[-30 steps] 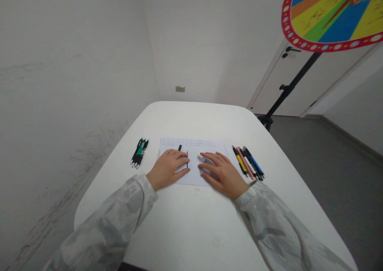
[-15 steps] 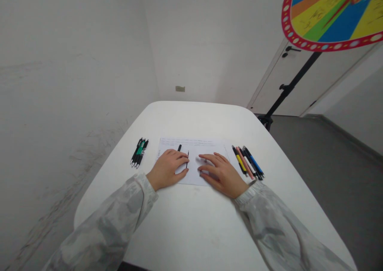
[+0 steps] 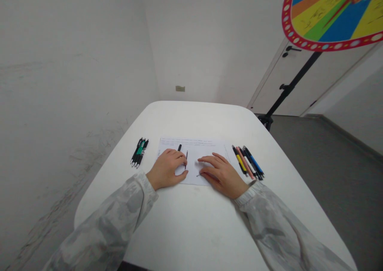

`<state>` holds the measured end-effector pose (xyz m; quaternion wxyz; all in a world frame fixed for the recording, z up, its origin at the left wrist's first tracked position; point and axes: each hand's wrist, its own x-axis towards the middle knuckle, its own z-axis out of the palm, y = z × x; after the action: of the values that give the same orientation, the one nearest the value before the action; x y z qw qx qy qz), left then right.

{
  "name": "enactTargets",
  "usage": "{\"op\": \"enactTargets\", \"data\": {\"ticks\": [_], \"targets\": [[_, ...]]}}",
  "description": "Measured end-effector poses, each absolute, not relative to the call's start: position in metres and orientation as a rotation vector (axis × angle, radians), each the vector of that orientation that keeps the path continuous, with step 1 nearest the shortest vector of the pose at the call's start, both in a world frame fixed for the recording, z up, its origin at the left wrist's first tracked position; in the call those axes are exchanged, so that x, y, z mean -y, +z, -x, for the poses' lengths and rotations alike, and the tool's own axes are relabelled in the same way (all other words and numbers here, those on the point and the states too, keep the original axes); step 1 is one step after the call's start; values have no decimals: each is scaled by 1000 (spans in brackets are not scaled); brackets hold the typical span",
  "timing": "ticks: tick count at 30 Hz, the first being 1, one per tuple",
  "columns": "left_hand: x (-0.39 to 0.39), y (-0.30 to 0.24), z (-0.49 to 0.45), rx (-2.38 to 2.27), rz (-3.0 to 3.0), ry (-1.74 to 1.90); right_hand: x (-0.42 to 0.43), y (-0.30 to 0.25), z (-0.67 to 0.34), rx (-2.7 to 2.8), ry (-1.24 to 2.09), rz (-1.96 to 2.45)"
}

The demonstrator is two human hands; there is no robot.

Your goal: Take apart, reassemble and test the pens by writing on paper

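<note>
A white sheet of paper [image 3: 209,148] lies on the white table [image 3: 191,223] in front of me. My left hand [image 3: 166,170] rests on the sheet's left part, fingers curled, with a thin black pen refill [image 3: 186,158] pinched between forefinger and thumb and tilted slightly. A short black pen cap [image 3: 179,147] lies just beyond its fingers. My right hand [image 3: 220,174] rests on the sheet's right part, its fingers drawn together over a small grey piece [image 3: 198,175] that pokes out at the fingertips; what it is cannot be made out.
Several black and green pens [image 3: 139,153] lie left of the sheet. Several coloured pens [image 3: 247,162] lie to its right. A colourful prize wheel [image 3: 332,15] on a black stand [image 3: 284,91] is at the far right, before a door. White walls close in left and ahead.
My left fingers have curled in and tipped the thin black refill. My right hand has drawn back toward me, fingers closing together, and a small grey piece now shows at its tips.
</note>
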<state>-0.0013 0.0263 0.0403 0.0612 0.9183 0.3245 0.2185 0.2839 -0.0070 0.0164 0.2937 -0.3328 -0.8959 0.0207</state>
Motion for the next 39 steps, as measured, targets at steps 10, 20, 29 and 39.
{"op": "enactTargets", "data": {"ticks": [10, 20, 29, 39], "targets": [[-28, 37, 1, -1060, -2834, 670, 7, 15, -285, 2382, 81, 890], [-29, 40, 4, -1102, -2858, 666, 8, 16, -283, 2375, 85, 896], [-31, 40, 9, -1192, -2856, 657, 8, 16, -283, 2372, 88, 893], [-33, 37, 8, -1185, -2845, 652, 8, 14, -283, 2314, 114, 906]]}}
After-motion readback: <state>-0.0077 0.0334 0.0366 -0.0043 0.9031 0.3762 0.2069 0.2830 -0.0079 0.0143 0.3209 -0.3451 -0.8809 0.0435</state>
